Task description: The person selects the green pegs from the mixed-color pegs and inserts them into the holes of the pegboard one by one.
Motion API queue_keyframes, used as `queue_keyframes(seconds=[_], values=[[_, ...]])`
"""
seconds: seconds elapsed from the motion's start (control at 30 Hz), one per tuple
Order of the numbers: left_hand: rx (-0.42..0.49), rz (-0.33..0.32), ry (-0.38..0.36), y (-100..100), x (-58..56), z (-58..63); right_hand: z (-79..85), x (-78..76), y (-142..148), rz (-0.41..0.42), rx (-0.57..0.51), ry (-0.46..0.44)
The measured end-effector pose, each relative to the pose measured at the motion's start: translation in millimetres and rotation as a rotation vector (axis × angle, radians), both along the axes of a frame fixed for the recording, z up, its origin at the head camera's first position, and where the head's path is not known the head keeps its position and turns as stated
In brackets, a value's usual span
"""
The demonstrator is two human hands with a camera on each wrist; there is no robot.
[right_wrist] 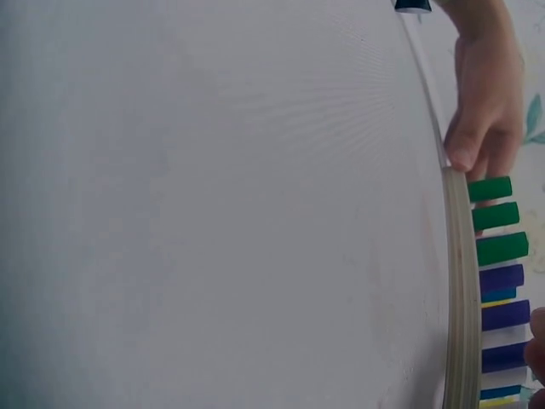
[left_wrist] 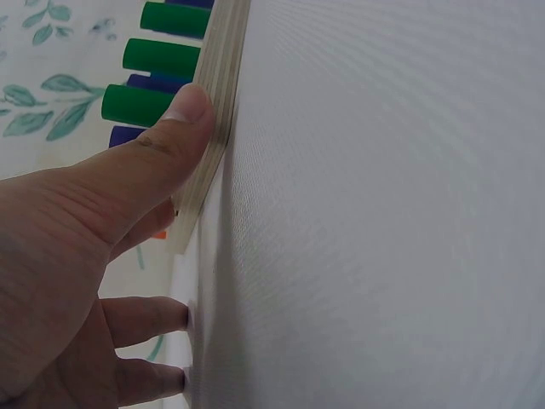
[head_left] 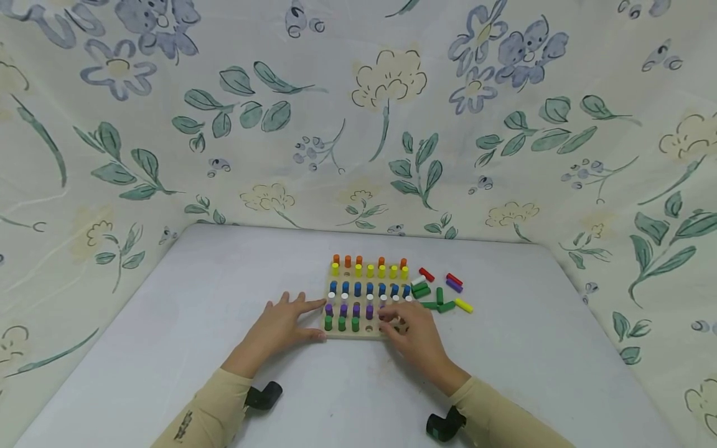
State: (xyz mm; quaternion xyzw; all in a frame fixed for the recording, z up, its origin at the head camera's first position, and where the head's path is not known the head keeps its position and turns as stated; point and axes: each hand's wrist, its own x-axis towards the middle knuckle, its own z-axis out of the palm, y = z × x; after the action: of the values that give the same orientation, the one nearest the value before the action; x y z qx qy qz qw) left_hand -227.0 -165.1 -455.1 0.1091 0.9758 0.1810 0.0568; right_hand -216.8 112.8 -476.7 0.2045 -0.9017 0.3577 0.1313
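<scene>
A wooden pegboard [head_left: 347, 333] lies on the white table, with rows of colored pegs standing in its holes. My left hand [head_left: 285, 323] is beside its left edge, fingers spread. In the left wrist view the thumb [left_wrist: 183, 111] rests against the board's edge, near a green peg [left_wrist: 136, 104]. My right hand [head_left: 417, 333] is over the front right part, thumb and index finger bent close together by the purple pegs [head_left: 370, 311]. At the right wrist view's margin, its fingertips [right_wrist: 536, 354] reach the purple pegs' ends; whether they pinch one is hidden.
Loose pegs lie right of the board: several green pegs [head_left: 446, 307], red pegs [head_left: 454, 279], a purple peg [head_left: 454, 286], a yellow peg [head_left: 463, 305] and a white peg [head_left: 418, 280]. Flower-patterned cloth [head_left: 330, 124] borders the table behind and at the sides.
</scene>
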Motion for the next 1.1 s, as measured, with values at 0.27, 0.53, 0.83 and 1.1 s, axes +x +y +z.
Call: queue_keyframes(seconds=[0.27,0.53,0.83,1.1], values=[[-0.015,-0.005,0.012,-0.2,-0.5,-0.1,-0.1,-1.0,6.4,-0.034,0.025,-0.002],[-0.005,0.002,-0.003,0.6,0.3,1.0,0.1,-1.3,9.5,-0.050,0.035,0.025],[-0.015,0.000,0.004,1.0,0.0,0.9,2.8,-0.5,16.4,-0.061,0.032,0.010],[-0.009,0.001,-0.003,1.3,-0.7,1.4,1.9,-1.1,21.7,-0.078,0.028,0.028]])
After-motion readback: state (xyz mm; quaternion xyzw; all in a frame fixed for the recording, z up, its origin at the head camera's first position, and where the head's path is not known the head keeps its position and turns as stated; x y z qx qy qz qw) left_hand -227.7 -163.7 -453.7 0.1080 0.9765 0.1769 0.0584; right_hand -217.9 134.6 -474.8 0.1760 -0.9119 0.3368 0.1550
